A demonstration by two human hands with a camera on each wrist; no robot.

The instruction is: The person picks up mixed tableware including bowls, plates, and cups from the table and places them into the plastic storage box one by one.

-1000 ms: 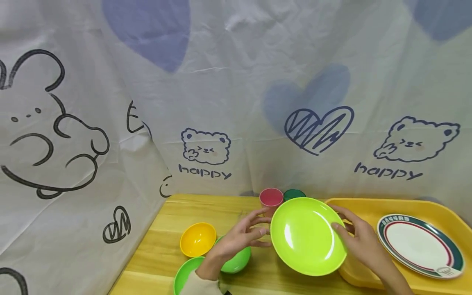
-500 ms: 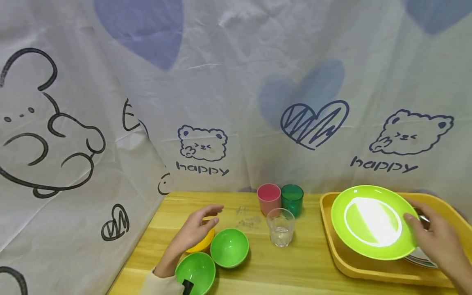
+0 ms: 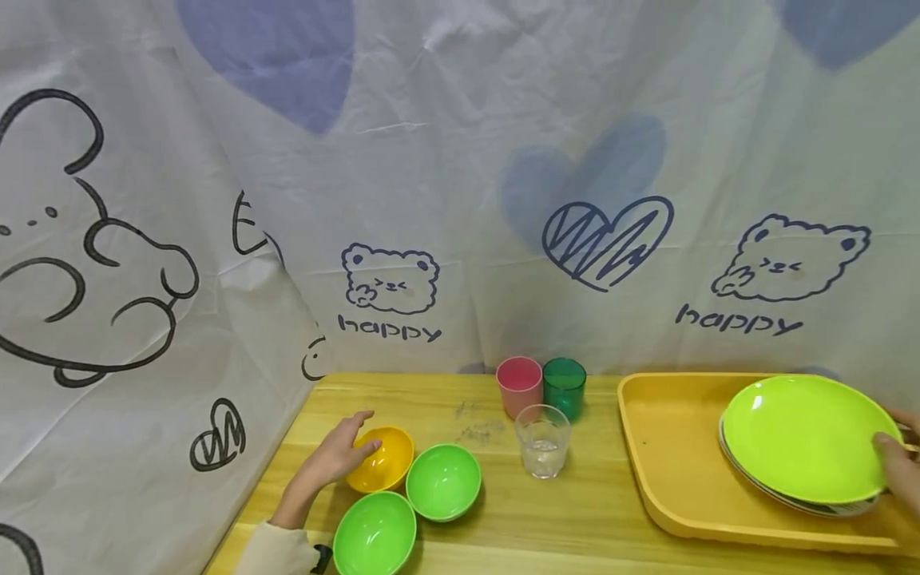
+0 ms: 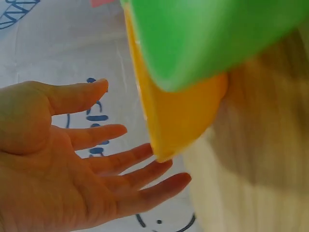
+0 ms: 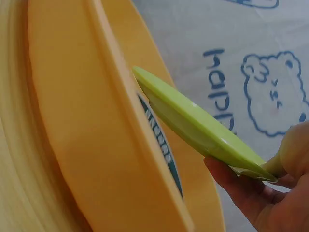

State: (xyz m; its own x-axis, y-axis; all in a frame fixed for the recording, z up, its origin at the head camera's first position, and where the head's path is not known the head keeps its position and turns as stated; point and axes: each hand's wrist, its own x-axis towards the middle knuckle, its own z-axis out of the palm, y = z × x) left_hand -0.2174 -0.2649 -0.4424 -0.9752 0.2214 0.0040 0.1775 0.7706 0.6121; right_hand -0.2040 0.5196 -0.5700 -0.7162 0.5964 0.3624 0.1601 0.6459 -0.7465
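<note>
My right hand (image 3: 902,473) pinches the right rim of a lime-green plate (image 3: 805,439), thumb on top and fingers beneath. The plate is tilted over a white plate with a dark green rim (image 5: 163,147), which lies in the yellow tray (image 3: 676,511) and is mostly hidden. Over the orange-yellow bowl (image 3: 388,463) hovers my left hand (image 3: 332,457), fingers spread and holding nothing. In the left wrist view its fingertips come close to that bowl's rim; contact is unclear. Two green bowls (image 3: 443,481) (image 3: 376,533) stand beside it.
Behind the bowls, toward the middle, stand a pink cup (image 3: 520,387), a dark green cup (image 3: 564,389) and a clear cup (image 3: 543,447). A printed white cloth (image 3: 467,200) hangs behind and left of the wooden table (image 3: 546,523).
The right hand has carried the lime-green plate rightward and lowered it over the white plate in the tray. The left hand has left the plate's side and moved left to the orange-yellow bowl.
</note>
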